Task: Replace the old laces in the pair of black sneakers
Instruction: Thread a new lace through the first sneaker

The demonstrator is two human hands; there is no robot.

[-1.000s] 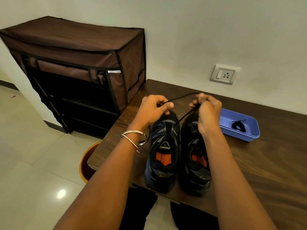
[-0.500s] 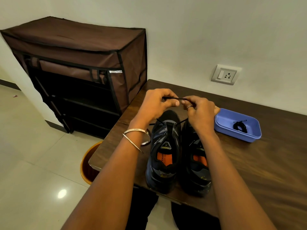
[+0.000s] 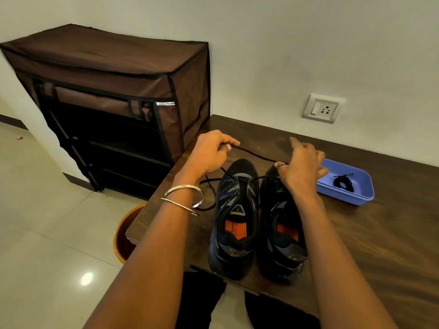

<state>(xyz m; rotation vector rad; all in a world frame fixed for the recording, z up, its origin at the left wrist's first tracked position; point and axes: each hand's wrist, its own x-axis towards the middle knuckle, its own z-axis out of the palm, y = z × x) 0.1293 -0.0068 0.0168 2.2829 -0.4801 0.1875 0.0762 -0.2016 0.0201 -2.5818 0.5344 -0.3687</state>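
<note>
Wooden table (image 3: 380,233), sneakers (image 3: 237,210) side by side. We pull hands apart: left hand (image 3: 209,155) and right hand (image 3: 301,167) pinching lace (image 3: 256,155), now stretched taut. Lacing barely started.

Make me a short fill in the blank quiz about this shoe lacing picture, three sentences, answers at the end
1. The left hand and right hand hold a stretch of black lace above the two ____.
2. A coiled black lace lies in the ____ tray.
3. The insoles inside the shoes are ____.

Answers: sneakers; blue; orange
</note>
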